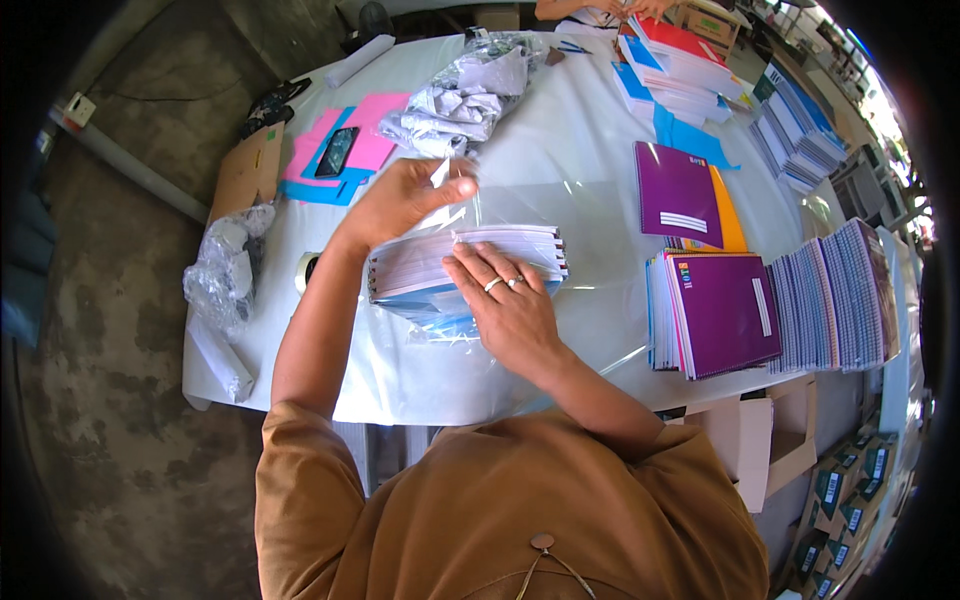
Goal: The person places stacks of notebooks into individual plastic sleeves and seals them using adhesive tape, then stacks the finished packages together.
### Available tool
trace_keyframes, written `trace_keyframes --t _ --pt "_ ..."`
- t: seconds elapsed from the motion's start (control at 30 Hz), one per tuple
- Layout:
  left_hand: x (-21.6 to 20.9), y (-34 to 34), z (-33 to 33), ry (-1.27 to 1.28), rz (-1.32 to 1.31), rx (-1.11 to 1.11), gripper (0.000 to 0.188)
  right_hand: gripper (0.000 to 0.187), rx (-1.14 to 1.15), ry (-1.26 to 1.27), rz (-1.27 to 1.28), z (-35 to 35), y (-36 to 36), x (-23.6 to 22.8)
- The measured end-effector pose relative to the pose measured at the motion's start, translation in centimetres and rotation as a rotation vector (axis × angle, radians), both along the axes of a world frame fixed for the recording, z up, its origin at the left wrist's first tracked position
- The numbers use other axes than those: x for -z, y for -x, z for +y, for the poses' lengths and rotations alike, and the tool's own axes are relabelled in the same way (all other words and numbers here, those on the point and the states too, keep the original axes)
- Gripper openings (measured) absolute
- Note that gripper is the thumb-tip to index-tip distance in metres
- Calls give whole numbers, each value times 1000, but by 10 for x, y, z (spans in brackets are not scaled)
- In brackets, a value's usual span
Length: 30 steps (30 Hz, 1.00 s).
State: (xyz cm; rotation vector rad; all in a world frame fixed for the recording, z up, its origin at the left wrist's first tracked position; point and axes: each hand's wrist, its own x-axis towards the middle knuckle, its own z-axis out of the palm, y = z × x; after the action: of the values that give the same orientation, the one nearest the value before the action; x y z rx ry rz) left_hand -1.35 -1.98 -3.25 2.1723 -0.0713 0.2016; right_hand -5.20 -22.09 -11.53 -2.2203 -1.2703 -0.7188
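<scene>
A stack of spiral-bound notebooks (415, 262) stands edge-up in front of me, page edges uppermost, in clear plastic film (445, 327). My right hand (510, 310), with rings on it, lies flat across the stack, fingers stretched out over the page edges. Just above the stack's upper left side, my left hand (415, 200) is raised, with fingers curled and thumb pointing right. A thin whitish strip shows between its thumb and fingers; blur hides what it is. Beside my left forearm sits a roll of tape (306, 268), partly covered.
To the right stand purple notebooks (725, 315) and a row of spiral notebooks (830, 300). Crumpled plastic (465, 100), a phone (337, 152) on pink and blue sheets, and cardboard (247, 170) lie at the left and back. Another person's hands (625, 10) are by far stacks.
</scene>
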Motion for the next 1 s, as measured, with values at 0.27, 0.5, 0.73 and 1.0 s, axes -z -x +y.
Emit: trace_keyframes --t 0.27,0.5,0.73,1.0 --pt "44 66 -53 -461 -581 75 17 16 -116 -131 38 -2 -16 14" --pt "81 90 -64 -459 -779 -12 22 28 -132 -818 25 5 -23 22" --pt "115 138 -5 -241 -797 -446 18 13 -116 -483 -144 -7 -29 34" --pt "164 185 209 525 665 -949 41 19 -128 -508 -144 -5 -28 40"
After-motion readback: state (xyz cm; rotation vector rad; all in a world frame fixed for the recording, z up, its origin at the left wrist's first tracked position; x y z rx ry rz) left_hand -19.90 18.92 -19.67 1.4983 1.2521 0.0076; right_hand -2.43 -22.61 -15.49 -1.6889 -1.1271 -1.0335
